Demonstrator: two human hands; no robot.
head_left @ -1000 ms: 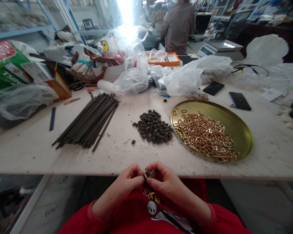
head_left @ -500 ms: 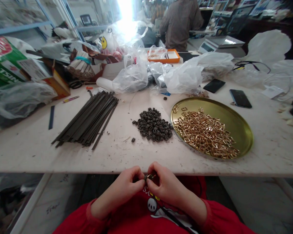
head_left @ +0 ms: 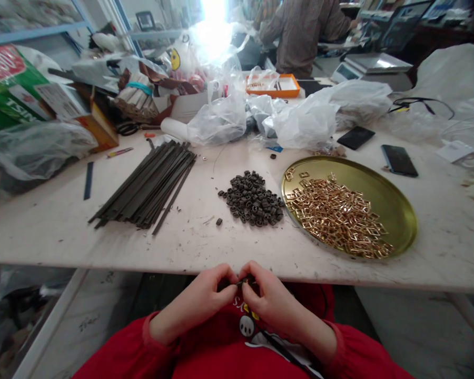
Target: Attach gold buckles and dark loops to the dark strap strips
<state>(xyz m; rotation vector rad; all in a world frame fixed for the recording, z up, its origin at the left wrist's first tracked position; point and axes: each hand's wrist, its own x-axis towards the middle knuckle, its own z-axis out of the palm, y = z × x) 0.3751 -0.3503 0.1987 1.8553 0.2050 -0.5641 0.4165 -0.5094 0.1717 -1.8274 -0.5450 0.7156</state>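
My left hand [head_left: 207, 292] and my right hand [head_left: 269, 295] meet at the table's front edge, fingertips pinched together. Between them is the end of a narrow dark strap [head_left: 243, 282]; its length seems to trail down over my red top. A small gold buckle is mostly hidden in my right fingers. Beyond my hands lies a heap of small dark loops [head_left: 255, 199]. To its right, many gold buckles [head_left: 339, 216] are piled in a round gold tray [head_left: 403, 226]. A bundle of flat dark strips [head_left: 144, 187] lies to the left.
Plastic bags [head_left: 300, 123] and an orange-rimmed box [head_left: 274, 92] crowd the back. Two dark phones [head_left: 400, 159] lie at right, near a scale [head_left: 373, 68]. A green carton [head_left: 13, 87] and scissors [head_left: 128, 128] are at left. A person [head_left: 304, 37] stands behind the table.
My fingertips have drawn closer around the small piece, and the gold buckle shows less than before. The view has shifted slightly. The person behind now has an arm out to the right.
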